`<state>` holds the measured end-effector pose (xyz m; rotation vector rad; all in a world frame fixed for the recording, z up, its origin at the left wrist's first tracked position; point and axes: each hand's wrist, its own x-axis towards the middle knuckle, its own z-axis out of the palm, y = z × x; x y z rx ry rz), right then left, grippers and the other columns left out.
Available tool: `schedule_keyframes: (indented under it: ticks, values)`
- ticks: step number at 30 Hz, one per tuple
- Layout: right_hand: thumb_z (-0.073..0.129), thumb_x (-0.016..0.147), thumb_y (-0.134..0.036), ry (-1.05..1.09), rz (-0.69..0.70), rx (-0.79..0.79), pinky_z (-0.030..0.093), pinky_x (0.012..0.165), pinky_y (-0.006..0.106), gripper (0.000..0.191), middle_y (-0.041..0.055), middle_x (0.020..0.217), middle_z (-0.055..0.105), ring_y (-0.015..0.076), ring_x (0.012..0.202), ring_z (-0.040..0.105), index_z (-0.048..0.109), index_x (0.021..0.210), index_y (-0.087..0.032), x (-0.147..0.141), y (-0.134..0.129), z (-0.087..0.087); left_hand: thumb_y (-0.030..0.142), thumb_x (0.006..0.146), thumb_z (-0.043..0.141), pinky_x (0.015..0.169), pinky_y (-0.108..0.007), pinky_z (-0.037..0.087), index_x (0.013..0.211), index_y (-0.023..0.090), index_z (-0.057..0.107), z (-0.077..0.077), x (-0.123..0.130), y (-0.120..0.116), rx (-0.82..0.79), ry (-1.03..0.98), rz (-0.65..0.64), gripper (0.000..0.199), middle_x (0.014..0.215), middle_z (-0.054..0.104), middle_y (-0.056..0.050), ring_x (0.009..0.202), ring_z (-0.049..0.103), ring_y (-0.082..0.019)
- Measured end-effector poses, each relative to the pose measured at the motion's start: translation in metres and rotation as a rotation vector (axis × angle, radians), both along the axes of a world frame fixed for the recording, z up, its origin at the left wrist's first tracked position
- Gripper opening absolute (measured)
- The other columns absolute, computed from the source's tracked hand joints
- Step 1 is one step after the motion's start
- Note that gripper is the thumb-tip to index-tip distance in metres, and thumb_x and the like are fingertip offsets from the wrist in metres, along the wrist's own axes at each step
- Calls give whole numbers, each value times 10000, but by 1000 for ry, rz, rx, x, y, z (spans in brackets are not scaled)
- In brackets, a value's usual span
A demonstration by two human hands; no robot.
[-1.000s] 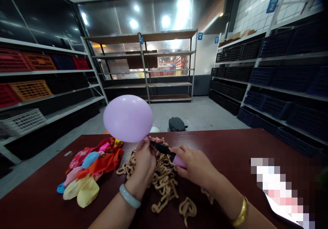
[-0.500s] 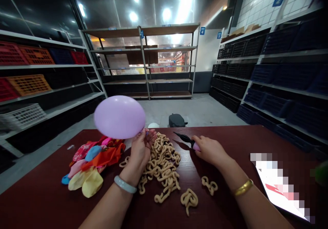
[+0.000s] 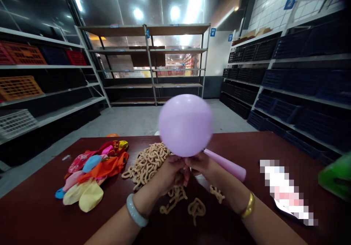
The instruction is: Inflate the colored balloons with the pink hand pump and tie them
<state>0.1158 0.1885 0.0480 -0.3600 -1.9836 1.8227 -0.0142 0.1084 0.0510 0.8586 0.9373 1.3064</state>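
Note:
An inflated purple balloon [image 3: 185, 124] is held upright above the table, its neck pinched low between both hands. My left hand [image 3: 174, 170], with a pale bangle at the wrist, is closed around the neck from the left. From the right, my right hand [image 3: 201, 162], with a gold bracelet, closes on the same spot; the knot area is hidden by the fingers. Just beyond the right wrist a purple balloon pump [image 3: 227, 164] lies on the table. Left of the hands is a pile of tan twisted snacks [image 3: 148, 161], with a few loose ones nearer me.
Uninflated coloured balloons [image 3: 93, 172] are heaped on the left of the dark red table [image 3: 131, 219]. A blurred-out flat item [image 3: 285, 197] lies right, near a green object [image 3: 336, 175]. Shelves with crates [image 3: 285, 80] line both sides.
The purple balloon has moved right to the middle with my left hand. My right hand has let go of the pump, now lying on the table, and joined the left at the balloon's neck.

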Motion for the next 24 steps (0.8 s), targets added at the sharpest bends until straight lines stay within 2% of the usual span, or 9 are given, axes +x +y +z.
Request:
schedule_keyframes:
  ticks: [2,5,8,11,16,18,21,23,24]
  values:
    - [651,815,-524,78,30,-218,499,589,318,359,20,637,649,194,600,645,615,821,-167,1,-3,-1,443,757,695,342,-188,223,639,148,601,0,0,0,-28,31,-14,332,469,558,-35,345,449,-94]
    - [727,749,-454,227,-104,-371,507,592,299,310,13,676,646,157,597,605,635,780,-160,3,-3,0,400,746,721,365,-190,284,654,153,621,-1,-3,3,1,53,4,282,514,570,-31,394,476,-100]
    - [736,752,-391,283,-209,-373,499,599,280,242,-7,703,648,140,610,595,658,849,-183,5,3,1,382,767,716,376,-185,293,706,158,639,-4,-5,9,25,51,26,244,582,576,-34,457,507,-110]
    - [708,771,-410,269,-190,-389,497,596,297,239,-13,683,634,143,585,592,658,833,-185,6,9,2,405,798,680,374,-193,269,739,166,647,-5,-4,13,31,59,32,248,588,553,-26,448,476,-111]
    - [744,734,-396,223,-319,-425,440,586,250,251,-22,712,622,119,617,566,651,836,-185,4,9,-1,354,761,732,478,-222,321,592,177,636,-6,-6,13,272,474,177,263,581,543,-21,521,453,-120]
    - [720,759,-420,145,-307,-366,395,553,235,266,-22,717,615,101,584,517,652,853,-180,4,8,-1,352,772,724,507,-227,327,572,174,621,-5,-9,11,322,517,216,286,578,540,-22,545,452,-124]
    - [693,784,-405,37,-276,-89,365,552,231,239,-34,692,594,89,563,460,653,828,-174,9,10,4,403,850,623,450,-226,281,631,173,591,1,-14,8,252,248,193,320,528,478,-4,476,406,-114]
    - [701,772,-356,-58,-146,197,396,613,242,184,-31,714,614,105,624,504,674,800,-176,17,14,9,386,857,618,414,-211,242,674,173,564,6,-17,7,220,23,190,286,524,427,17,453,383,-103]
    - [705,765,-333,-120,-5,328,410,644,246,158,-26,735,631,116,660,531,689,794,-179,21,15,11,366,850,632,405,-201,231,686,172,553,9,-19,7,221,-56,197,265,529,406,25,454,381,-97]
